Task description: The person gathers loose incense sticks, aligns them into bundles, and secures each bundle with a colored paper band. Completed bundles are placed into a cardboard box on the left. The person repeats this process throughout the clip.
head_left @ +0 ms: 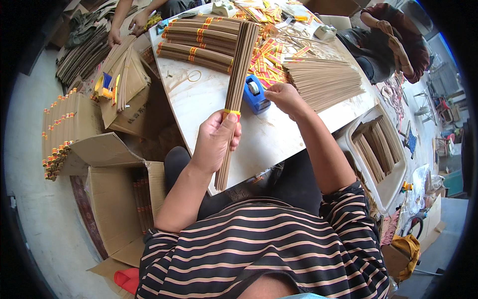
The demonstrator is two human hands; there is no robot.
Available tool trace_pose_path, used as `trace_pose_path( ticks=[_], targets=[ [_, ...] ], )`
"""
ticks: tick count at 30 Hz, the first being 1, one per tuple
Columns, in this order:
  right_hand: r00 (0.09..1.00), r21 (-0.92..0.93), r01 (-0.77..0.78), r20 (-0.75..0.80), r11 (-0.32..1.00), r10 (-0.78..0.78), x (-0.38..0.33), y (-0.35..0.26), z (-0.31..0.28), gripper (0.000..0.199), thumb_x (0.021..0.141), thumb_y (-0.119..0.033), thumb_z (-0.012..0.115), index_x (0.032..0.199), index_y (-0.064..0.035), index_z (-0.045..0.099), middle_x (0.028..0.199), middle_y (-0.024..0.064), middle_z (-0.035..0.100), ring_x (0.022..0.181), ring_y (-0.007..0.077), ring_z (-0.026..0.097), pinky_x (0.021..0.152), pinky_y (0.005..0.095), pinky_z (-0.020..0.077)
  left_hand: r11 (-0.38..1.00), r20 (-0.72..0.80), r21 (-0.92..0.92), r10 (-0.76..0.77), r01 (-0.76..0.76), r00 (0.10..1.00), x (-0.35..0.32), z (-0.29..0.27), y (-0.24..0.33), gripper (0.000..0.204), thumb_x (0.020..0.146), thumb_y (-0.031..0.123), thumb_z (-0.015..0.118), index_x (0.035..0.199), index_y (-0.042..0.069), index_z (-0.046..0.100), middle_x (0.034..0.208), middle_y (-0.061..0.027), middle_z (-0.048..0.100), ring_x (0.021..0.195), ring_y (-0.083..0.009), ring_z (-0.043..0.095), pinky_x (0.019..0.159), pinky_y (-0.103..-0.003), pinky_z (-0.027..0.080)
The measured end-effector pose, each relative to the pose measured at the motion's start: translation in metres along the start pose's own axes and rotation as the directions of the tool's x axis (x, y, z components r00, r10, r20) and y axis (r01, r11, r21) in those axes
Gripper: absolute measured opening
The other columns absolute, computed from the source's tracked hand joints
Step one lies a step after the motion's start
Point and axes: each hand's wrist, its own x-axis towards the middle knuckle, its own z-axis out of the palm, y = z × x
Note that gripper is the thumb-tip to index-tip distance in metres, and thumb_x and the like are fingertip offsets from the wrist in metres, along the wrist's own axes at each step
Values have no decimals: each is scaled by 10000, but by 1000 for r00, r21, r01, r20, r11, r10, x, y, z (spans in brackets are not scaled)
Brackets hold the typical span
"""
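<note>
Head view shows the left hand [215, 142] with its fingers wrapped around a bundle of brown incense sticks [238, 79], gripping it just below a yellow band [231, 112] that circles the sticks. The bundle is long and thin; its long axis runs nearly upright in the picture, tilted slightly, with the lower end pointing down toward the person's striped shirt [264, 249] and the upper end pointing away across the counter [199, 94] toward the far stacks. It is held above the counter's near edge, not lying on it.

The right hand [284, 97] rests on the counter just beside a blue tape dispenser [255, 93], its fingers curled at the dispenser's side; whether they pinch any tape I cannot tell.

On the counter beyond lie finished banded bundles [199, 42] side by side, a heap of red and yellow paper labels [269, 62], and a fan of loose sticks [323, 82] to the right. Cardboard boxes [119, 199] stand on the floor at left, one row of packed bundles [57, 134] showing its ends. Another person's hands [127, 27] work at the far left corner.
</note>
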Motion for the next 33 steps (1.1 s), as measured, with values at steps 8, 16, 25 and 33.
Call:
trace_pose_path(
  ticks=[8, 16, 25, 33],
  targets=[
    [926, -71, -309, 205, 948, 317, 20, -13, 1, 295, 752, -251, 684, 935, -23, 641, 860, 44, 602, 808, 153, 559, 701, 314, 487, 994, 101, 6, -108, 108, 989, 95, -24, -5, 232, 910, 283, 531, 952, 55, 515, 683, -9, 512, 517, -60, 461, 453, -180, 395],
    [921, 185, -343, 257, 921, 291, 11, 0, 4, 184, 771, -210, 673, 883, -74, 621, 778, 0, 560, 750, 116, 501, 689, 310, 417, 967, 159, -19, -249, 255, 955, 162, -35, -29, 152, 914, 240, 524, 885, 91, 514, 644, -14, 520, 482, -63, 478, 401, -189, 398],
    [972, 481, -233, 89, 845, 217, -29, 18, 12, 124, 738, -139, 678, 761, -34, 617, 687, 8, 562, 637, 82, 478, 563, 227, 368, 962, 63, 156, -236, 224, 970, 161, -23, -25, 202, 901, 251, 538, 833, 61, 531, 621, -15, 502, 462, -65, 442, 388, -193, 378],
    [960, 655, -249, 71, 713, 270, -31, 27, 32, 145, 753, -140, 635, 673, -44, 561, 651, 28, 541, 550, 110, 456, 546, 254, 381, 959, 18, 150, -246, 241, 969, 163, -19, -27, 226, 899, 247, 533, 818, 36, 528, 615, -40, 501, 448, -86, 421, 369, -214, 361]
  ],
)
